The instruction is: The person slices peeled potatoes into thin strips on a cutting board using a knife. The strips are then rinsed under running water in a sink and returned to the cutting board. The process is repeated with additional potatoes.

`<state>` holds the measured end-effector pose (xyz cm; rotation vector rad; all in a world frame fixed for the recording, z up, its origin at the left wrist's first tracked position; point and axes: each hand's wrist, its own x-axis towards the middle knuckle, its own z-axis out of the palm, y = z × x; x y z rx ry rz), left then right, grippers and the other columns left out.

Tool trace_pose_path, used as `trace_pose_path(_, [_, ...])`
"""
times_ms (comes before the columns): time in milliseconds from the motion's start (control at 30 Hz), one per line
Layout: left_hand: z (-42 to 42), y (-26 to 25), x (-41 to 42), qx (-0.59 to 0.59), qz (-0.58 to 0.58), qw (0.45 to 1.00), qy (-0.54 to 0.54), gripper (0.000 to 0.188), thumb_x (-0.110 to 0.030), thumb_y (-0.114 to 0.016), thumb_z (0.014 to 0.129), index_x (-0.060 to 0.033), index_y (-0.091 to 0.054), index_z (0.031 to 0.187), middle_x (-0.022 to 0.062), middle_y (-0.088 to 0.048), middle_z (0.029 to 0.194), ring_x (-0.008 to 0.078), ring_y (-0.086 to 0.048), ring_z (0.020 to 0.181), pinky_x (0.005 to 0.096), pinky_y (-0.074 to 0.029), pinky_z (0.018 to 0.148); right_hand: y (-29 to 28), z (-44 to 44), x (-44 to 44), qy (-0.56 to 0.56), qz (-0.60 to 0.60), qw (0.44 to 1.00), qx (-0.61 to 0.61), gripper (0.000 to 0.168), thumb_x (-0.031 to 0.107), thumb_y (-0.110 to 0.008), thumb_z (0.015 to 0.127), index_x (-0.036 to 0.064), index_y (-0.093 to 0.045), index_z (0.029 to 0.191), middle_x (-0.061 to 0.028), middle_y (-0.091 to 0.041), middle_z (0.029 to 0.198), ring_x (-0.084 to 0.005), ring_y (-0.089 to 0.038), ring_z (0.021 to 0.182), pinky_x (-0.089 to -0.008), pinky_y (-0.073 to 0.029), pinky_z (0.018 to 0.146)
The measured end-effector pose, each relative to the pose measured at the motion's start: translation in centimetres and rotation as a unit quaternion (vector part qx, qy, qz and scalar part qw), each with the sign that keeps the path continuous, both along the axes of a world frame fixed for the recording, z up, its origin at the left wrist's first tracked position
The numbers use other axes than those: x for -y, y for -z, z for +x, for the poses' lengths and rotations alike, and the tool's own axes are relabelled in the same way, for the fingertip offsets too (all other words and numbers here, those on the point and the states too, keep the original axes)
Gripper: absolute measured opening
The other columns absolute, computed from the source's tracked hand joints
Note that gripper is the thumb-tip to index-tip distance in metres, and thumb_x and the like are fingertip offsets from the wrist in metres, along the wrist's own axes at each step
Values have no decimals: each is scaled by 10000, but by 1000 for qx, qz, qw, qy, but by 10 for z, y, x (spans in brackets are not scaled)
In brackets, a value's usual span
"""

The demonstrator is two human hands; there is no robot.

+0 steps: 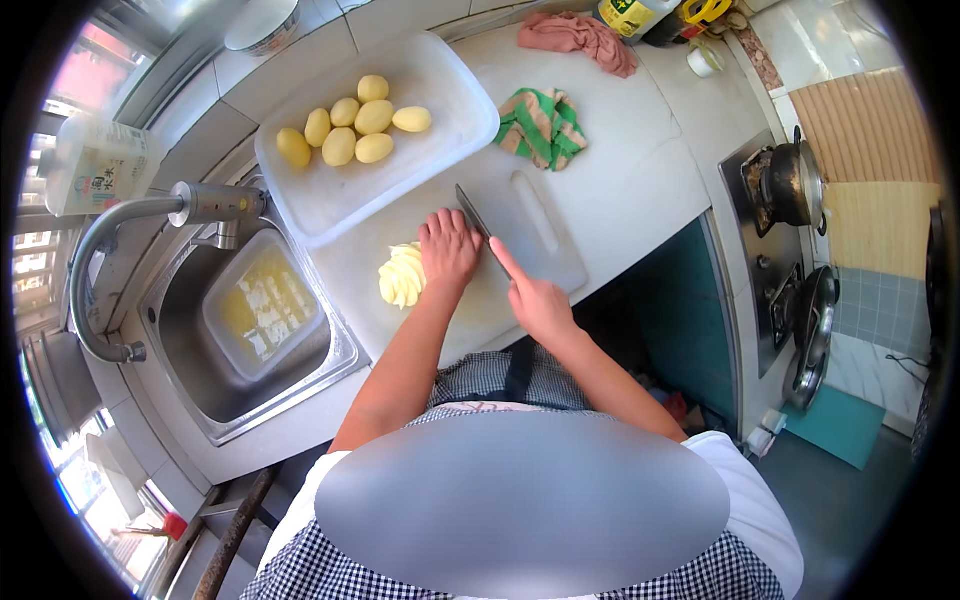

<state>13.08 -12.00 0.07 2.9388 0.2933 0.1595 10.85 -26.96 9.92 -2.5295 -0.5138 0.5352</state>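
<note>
A plastic cutting board (559, 274) lies on the counter before me. My left hand (451, 247) rests on it, fingers together, beside a fanned pile of potato slices (401, 276); whatever lies under the palm is hidden. My right hand (541, 300) grips a kitchen knife (474, 211), index finger stretched along its spine. The blade stands just right of my left fingertips and points away from me. Beyond the board, a white plastic tray (360, 202) holds several peeled potatoes (373, 118).
At left, a steel sink (180, 322) with a curved faucet (112, 217) holds a tub of liquid and yellowish pieces (266, 300). A green striped cloth (544, 127) and a pink cloth (577, 37) lie behind the board. A pot (795, 184) stands on the stove at right.
</note>
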Motion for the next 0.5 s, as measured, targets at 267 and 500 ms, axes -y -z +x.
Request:
trace_pose_path(267, [-7,-5,-4,-16,-14,1000,-5,278,-318,-538,759,-62,-517,867,90,-506,887,242,-485,879,358,-373,767,13,-6,9,-13,34,997,69,720,60,-511,800,311,-252,1422,-142,-543,543,-347,-556,502,-441,-465,504])
trace_pose_path(500, [-7,-5,-4,-2,-4,1000,-11,283,-330,-548,732,-73,-525,848,82,-510,861,237,-490,855,359,-380,740,10,-5,0,8,30,999,39,675,57,-502,806,287,-303,1408,-153,-560,596,-346,-563,533,-452,-450,523])
